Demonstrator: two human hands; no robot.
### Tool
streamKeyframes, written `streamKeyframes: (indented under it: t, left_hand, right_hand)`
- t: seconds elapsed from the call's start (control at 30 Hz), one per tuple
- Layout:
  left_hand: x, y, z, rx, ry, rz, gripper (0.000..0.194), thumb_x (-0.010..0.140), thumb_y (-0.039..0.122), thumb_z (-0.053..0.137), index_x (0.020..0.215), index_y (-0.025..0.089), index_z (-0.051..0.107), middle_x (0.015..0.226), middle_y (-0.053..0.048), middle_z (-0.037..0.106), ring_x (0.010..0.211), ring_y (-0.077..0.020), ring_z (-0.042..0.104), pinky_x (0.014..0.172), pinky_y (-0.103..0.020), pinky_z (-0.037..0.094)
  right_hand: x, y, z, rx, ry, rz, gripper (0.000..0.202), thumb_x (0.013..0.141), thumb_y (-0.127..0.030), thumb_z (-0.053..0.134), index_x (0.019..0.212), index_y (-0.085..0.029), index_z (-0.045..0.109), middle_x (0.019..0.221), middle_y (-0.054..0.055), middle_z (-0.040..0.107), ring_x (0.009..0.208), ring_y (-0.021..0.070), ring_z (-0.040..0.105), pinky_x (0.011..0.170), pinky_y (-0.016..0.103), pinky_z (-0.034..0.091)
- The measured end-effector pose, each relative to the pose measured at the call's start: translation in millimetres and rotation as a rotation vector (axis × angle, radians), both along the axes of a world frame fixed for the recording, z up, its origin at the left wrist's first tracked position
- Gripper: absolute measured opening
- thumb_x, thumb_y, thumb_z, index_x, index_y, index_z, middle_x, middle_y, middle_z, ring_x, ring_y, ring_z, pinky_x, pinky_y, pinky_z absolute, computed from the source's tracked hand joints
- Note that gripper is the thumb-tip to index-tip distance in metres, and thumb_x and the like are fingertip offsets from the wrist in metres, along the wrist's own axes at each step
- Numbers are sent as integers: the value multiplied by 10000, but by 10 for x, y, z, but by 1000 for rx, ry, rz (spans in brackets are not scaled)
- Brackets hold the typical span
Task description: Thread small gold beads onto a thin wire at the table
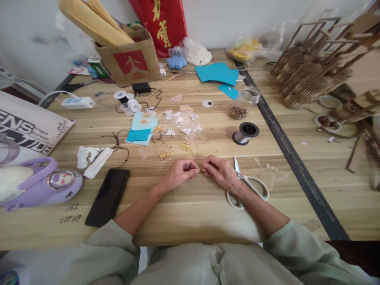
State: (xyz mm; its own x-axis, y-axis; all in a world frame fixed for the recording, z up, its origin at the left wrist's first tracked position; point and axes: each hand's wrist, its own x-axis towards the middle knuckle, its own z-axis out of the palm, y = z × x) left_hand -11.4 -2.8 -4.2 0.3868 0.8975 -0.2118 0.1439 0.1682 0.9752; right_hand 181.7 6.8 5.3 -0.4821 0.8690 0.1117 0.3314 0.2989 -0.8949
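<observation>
My right hand point(219, 171) pinches a small gold piece point(203, 170); my left hand's point(183, 172) fingertips press together nearby, contents undetermined. Close fingertip work appears under way at the gold piece; the next move calls for steady, precise alignment.

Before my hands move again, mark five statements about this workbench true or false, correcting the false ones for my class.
1. The right hand pinches a small gold piece. True.
2. The scissors lie beside the phone. False: the scissors lie partly under the right forearm.
3. The jar holds nothing. False: beads lie in the glass jar.
4. The spool stands nearer the person than the glass jar. True.
5. The left hand lies flat. False: the left hand has its fingertips together.
</observation>
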Motion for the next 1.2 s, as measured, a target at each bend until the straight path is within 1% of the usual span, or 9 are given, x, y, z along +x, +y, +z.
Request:
streamKeyframes:
  t: [0.13, 0.33, 0.5, 0.7, 0.87, 1.0, 1.13, 1.2]
  left_hand:
    - [0, 0, -20, 4, 13, 1, 243, 748, 340, 654, 838, 114, 645, 613, 7, 582, 535, -78, 530, 513, -193, 432]
    - [2, -2, 0, 16, 27, 2, 224, 735, 333, 663, 793, 116, 656, 593, 10, 565, 528, -76, 507, 502, -189, 405]
    - [3, -4, 6, 10, 34, 4, 205, 729, 303, 665, 799, 112, 639, 625, 4, 561, 540, -69, 481, 500, -184, 383]
    - [7, -3, 16, 27, 22, 10, 177, 720, 279, 667, 764, 120, 605, 667, -3, 561, 560, -66, 474, 511, -179, 380]
    - [5, -3, -6, 25, 18, 13, 188, 711, 287, 678, 763, 120, 610, 670, -1, 576, 568, -71, 487, 533, -188, 385]
    - [1, -6, 2, 43, 20, -9, 181, 712, 273, 681, 788, 114, 637, 700, -16, 605, 623, -88, 527, 589, -203, 410]
    - [-10, -3, 18, 32, 35, -24, 216, 746, 309, 656, 846, 117, 659, 695, -14, 608, 605, -87, 521, 564, -201, 401]
    - [-16, 0, 14, 20, 38, -32, 228, 769, 334, 632, 843, 120, 659, 668, -7, 596, 587, -86, 517, 549, -201, 397]
  right_hand:
    - [-3, -6, -13, -26, 27, 0, 180, 910, -339, 487, 859, -184, 565, 628, -9, 604, 569, 118, 565, 579, 231, 436]
    - [4, -2, -11, -8, 27, -3, 177, 888, -329, 517, 849, -173, 593, 706, 16, 606, 621, 123, 554, 584, 233, 444]
    - [-1, -9, 7, -41, 13, -18, 156, 880, -301, 522, 859, -167, 599, 689, 8, 600, 597, 115, 536, 567, 228, 430]
    - [-11, -18, 50, -82, 33, 7, 186, 879, -325, 524, 880, -163, 614, 698, 10, 610, 576, 106, 530, 544, 221, 419]
    - [-20, -24, 57, -108, 78, 10, 199, 865, -346, 548, 878, -163, 625, 716, 18, 616, 582, 106, 529, 535, 219, 410]
    - [-16, -19, 40, -131, 105, 13, 206, 865, -350, 545, 867, -162, 627, 718, 19, 610, 593, 109, 527, 548, 225, 414]
    - [-1, -6, 12, -123, 76, 0, 204, 865, -345, 547, 879, -159, 630, 684, 11, 598, 587, 110, 518, 542, 225, 405]
    - [1, -5, 9, -123, 80, -5, 202, 864, -345, 549, 882, -160, 629, 673, 8, 593, 590, 112, 521, 543, 226, 405]
